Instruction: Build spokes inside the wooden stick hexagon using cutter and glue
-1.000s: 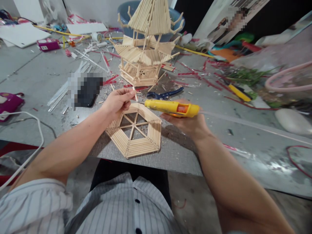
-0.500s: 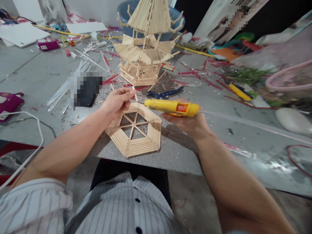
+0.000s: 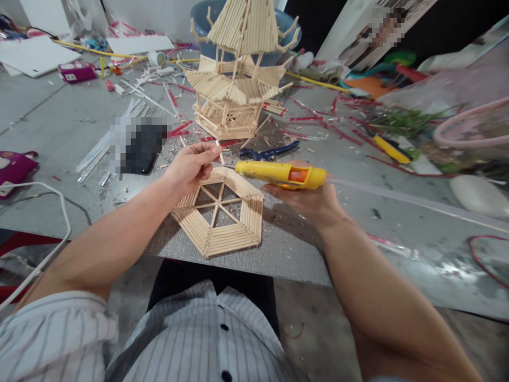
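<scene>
Between the thumb and fingers of my left hand (image 3: 195,163) is a short wooden stick (image 3: 220,152), its lower end at the far edge of a hexagonal stick frame (image 3: 230,240). That frame lies flat on the table and has spokes meeting at its centre. My right hand (image 3: 308,199) is wrapped round a yellow hot glue gun (image 3: 274,174), with a long clear glue stick (image 3: 397,200) trailing from its back. The gun's nozzle points left, at the stick's lower end; whether they touch I cannot tell. Behind stands a pagoda model (image 3: 234,87) built of wooden sticks.
Blue-handled pliers (image 3: 270,152) lie just beyond the glue gun. A dark phone (image 3: 145,148) and clear glue sticks (image 3: 97,140) are to the left. A yellow cutter (image 3: 392,149) lies at the right, and a blue basin (image 3: 201,16) stands behind the pagoda. Red plastic scraps litter the grey table (image 3: 286,260).
Almost nothing differs. Both hands, the stick and the glue gun keep their places, with only a very slight shift of the gun.
</scene>
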Demonstrator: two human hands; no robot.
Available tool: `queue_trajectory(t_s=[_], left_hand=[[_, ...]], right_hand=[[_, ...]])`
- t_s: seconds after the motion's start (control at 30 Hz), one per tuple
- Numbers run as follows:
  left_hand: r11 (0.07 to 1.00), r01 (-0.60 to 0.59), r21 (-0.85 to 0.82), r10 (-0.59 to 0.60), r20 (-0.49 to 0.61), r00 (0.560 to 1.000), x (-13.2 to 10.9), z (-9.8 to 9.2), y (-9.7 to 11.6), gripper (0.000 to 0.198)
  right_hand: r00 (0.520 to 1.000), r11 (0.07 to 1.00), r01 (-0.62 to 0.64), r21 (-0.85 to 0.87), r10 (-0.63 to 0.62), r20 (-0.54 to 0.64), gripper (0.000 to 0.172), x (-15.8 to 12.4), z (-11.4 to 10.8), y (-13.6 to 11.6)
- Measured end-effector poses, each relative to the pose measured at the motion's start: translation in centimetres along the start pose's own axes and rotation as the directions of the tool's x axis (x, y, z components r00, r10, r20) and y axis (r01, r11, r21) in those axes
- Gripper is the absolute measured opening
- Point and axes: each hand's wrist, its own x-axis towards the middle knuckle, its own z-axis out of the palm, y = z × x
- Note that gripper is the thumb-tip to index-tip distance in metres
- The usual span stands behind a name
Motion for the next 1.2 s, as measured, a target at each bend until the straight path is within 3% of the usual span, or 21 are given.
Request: queue_trajectory(t_s=[0.17, 0.63, 1.0, 1.2], left_hand=[[1.000, -0.006, -0.018, 0.007, 0.009, 1.000, 0.1, -0.1, -0.1, 0.018], [0.999, -0.022, 0.024, 0.021, 0.030, 0.999, 0.1, 0.0, -0.2, 0.020], [1.000, -0.015, 0.002, 0.015, 0.031, 0.999, 0.0, 0.0, -0.1, 0.018], [1.000, 0.000, 0.010, -0.001, 0.032, 0.999, 0.1, 0.0, -0.1, 0.016]], right_hand=[[0.999, 1.000, 0.022, 0.010, -0.022, -0.049, 0.040, 0.0, -0.1, 0.1], [1.000, 1.000, 0.016, 0.017, -0.016, 0.016, 0.032, -0.1, -0.4, 0.1], [0.998, 0.997, 0.001, 0.081, 0.004, -0.064, 0.038, 0.0, 0.0, -0.4], [0.999, 0.999, 0.041, 0.033, -0.041, -0.006, 0.037, 0.1, -0.3, 0.2]])
